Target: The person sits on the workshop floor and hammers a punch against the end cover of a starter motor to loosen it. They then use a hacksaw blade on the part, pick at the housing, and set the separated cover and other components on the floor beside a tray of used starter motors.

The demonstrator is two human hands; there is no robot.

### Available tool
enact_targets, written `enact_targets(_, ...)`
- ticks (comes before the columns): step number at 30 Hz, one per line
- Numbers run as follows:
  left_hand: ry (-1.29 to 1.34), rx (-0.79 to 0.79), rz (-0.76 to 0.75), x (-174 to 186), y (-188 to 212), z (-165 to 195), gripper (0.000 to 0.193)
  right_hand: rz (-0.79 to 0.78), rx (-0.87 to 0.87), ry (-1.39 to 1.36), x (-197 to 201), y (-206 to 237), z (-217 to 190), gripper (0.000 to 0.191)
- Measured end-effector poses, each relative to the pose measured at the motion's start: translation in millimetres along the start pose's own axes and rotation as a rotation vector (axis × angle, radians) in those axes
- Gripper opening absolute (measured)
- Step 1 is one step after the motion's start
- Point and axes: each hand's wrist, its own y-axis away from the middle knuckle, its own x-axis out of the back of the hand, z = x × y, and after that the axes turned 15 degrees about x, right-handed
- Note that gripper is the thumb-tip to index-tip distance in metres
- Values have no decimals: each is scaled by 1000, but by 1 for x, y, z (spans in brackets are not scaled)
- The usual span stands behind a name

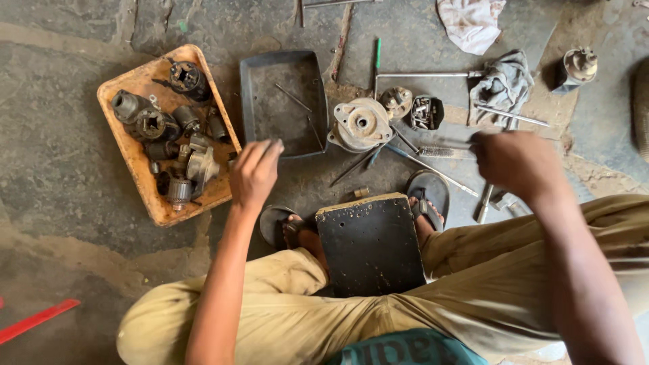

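Observation:
My left hand hovers over the floor between an orange tray of greasy metal parts and a dark metal tray, fingers together and slightly curled, holding nothing I can see. My right hand reaches out to the right over a scatter of long tools, its fingers bent downward and hidden from above; whether it grips anything cannot be told. A round grey motor end housing lies on the floor between the hands. A black square block sits between my sandalled feet.
Several long rods and screwdrivers lie around the housing. A grey rag and a white cloth sit at the back right, with a small round part beyond. A red strip lies at the lower left.

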Motion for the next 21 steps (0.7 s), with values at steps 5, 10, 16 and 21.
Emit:
enact_targets(5, -292, 210, -233, 0, -51, 7, 51, -257, 31, -3, -67, -44, 4, 21)
enact_targets(10, 124, 218, -294, 4, -115, 68, 66, -321, -76, -19, -91, -48, 34, 23)
enact_targets(16, -68, -108, -517, 4, -107, 132, 101, -468, -216, -61, -103, -42, 34, 28)
enact_targets(21, -167, 12, -670, -13, -97, 126, 117, -345, -213, 23, -106, -41, 29, 23)
